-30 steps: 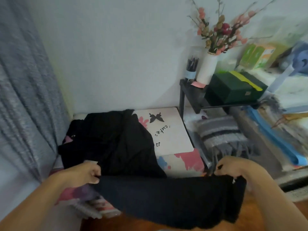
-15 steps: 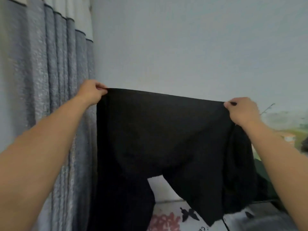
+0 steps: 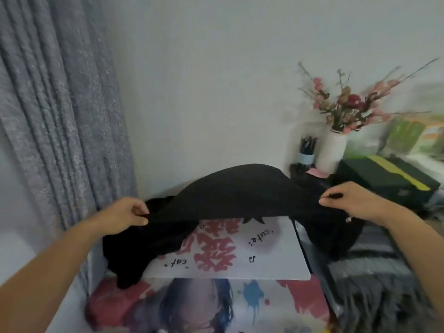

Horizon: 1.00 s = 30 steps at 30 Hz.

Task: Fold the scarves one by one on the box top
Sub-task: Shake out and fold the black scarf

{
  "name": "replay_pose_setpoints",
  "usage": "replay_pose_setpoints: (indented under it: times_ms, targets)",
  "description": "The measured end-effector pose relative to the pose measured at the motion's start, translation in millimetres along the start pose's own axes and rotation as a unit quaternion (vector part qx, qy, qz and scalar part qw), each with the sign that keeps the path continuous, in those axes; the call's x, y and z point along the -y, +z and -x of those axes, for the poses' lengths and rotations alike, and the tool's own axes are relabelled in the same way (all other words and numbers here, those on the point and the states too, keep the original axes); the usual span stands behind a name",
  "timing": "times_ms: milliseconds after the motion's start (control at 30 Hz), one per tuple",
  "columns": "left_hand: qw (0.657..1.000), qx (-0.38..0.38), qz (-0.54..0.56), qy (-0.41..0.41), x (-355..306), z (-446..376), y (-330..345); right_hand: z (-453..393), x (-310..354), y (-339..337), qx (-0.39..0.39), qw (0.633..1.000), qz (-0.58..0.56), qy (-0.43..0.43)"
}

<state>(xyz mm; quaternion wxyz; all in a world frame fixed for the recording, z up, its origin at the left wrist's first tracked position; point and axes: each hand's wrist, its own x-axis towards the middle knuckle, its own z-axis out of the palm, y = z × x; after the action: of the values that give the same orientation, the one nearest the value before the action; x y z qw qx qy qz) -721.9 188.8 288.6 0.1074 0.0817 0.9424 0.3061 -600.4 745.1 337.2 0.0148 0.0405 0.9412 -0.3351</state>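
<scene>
A black scarf (image 3: 240, 193) billows in an arch above the white box top (image 3: 269, 255), which has pink print and small black lettering. My left hand (image 3: 125, 215) pinches one edge of the scarf at the left. At the right, my right hand (image 3: 348, 200) pinches the opposite edge. Loose black cloth droops onto the box's left side and hangs down past its right edge. The far half of the box top is hidden under the cloth.
A grey striped fringed scarf (image 3: 374, 267) lies to the right of the box. Behind it stand a dark green box (image 3: 384, 176), a white vase of pink flowers (image 3: 334, 152) and a pen cup (image 3: 306, 152). A grey curtain (image 3: 55, 104) hangs at left.
The scarf, held high and stretched against the wall half a second ago, has come down over the box top. Both hands dropped and the view tilted back down.
</scene>
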Motion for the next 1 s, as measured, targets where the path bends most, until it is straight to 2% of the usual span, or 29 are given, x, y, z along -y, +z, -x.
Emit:
replay_pose_setpoints:
  times_ms: [167, 300, 400, 500, 600, 667, 733, 800, 867, 933, 967, 1000]
  targets:
    - [0.998, -0.004, -0.018, -0.062, 36, 29, 131, 1, -97, 69, 0.163, 0.981, 0.097, 0.036]
    - [0.995, -0.017, -0.051, -0.088, 57, 49, 190, 13, -156, 119, 0.216, 0.966, 0.13, 0.05]
    - [0.991, 0.0, -0.105, -0.079, 65, 69, 209, 26, -168, 141, 0.235, 0.959, 0.154, 0.049]
    - [0.985, -0.039, -0.164, 0.025, 67, 80, 212, 29, -162, 153, 0.224, 0.963, 0.15, 0.03]
    - [0.976, -0.038, -0.2, 0.083, 75, 85, 211, 35, -163, 166, 0.27, 0.947, 0.168, 0.053]
    - [0.976, -0.055, -0.203, 0.065, 81, 89, 211, 45, -161, 171, 0.311, 0.929, 0.192, 0.064]
    - [0.981, -0.103, -0.164, 0.004, 87, 91, 211, 53, -158, 172, 0.341, 0.919, 0.182, 0.079]
    - [0.989, -0.109, -0.076, -0.071, 81, 86, 208, 54, -160, 164, 0.298, 0.931, 0.168, 0.128]
    - [0.992, -0.091, -0.048, -0.071, 67, 79, 203, 47, -170, 147, 0.211, 0.933, 0.219, 0.191]
    - [0.995, -0.074, -0.053, -0.043, 48, 74, 196, 36, -159, 118, 0.02, 0.919, 0.286, 0.269]
    - [0.996, -0.07, -0.057, -0.028, 40, 72, 192, 29, -145, 103, -0.091, 0.916, 0.289, 0.261]
    - [0.995, -0.074, -0.064, -0.007, 32, 71, 187, 20, -122, 88, -0.195, 0.916, 0.276, 0.217]
